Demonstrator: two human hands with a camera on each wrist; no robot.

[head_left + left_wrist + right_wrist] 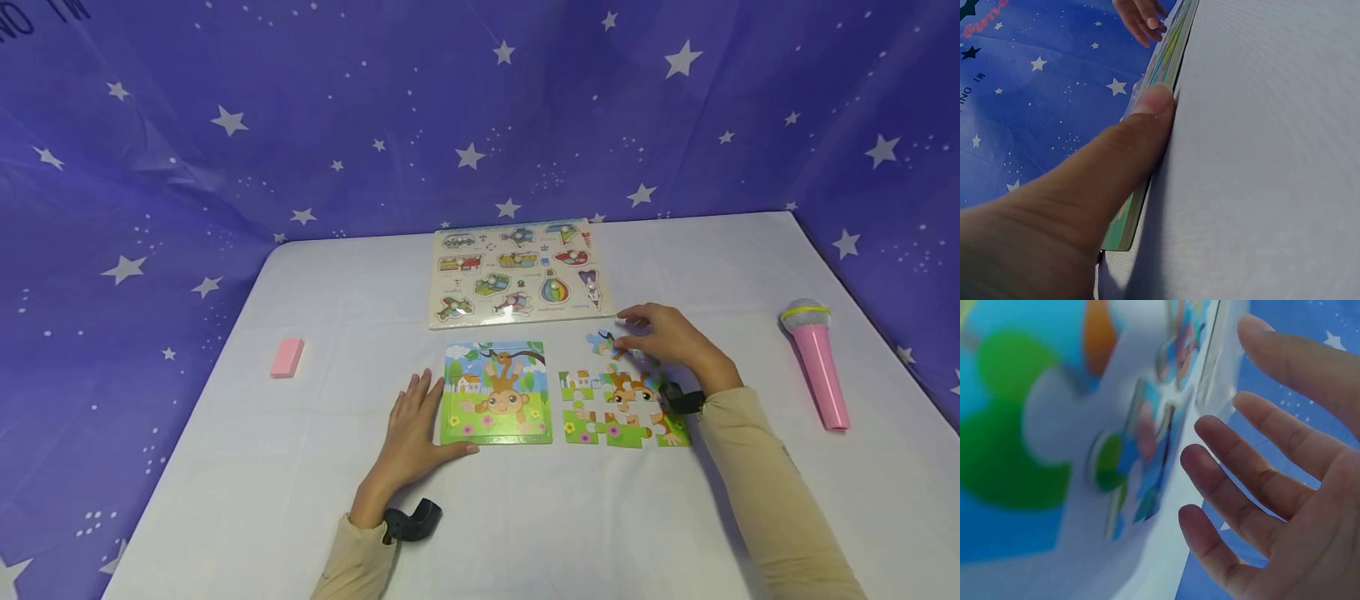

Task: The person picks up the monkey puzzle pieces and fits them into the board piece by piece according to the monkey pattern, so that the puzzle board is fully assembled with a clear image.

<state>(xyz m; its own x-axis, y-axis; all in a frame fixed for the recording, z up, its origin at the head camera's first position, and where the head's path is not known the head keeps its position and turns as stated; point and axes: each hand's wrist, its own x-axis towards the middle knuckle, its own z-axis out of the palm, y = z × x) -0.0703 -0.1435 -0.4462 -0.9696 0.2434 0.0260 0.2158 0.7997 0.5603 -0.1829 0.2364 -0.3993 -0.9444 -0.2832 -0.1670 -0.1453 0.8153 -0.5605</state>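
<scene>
A square monkey puzzle board (495, 427) lies flat at the centre of the table. My left hand (411, 435) rests at its lower left corner, fingers along the left side; in the left wrist view the thumb (1125, 147) touches the board's edge. To the right, loose jigsaw pieces (626, 436) form a partial monkey picture with gaps between several of them. Above its upper rows hovers my right hand (663, 337), near a blue piece (600, 342). The right wrist view shows its fingers (1229, 469) spread and holding nothing. Some pieces are hidden beneath this hand.
Behind the pieces lies a wrapped vehicle peg puzzle (487, 312). A pink block (287, 358) is on the left, and a pink toy microphone (821, 371) on the right. The white tablecloth (525, 517) meets a blue star-patterned backdrop (390, 108).
</scene>
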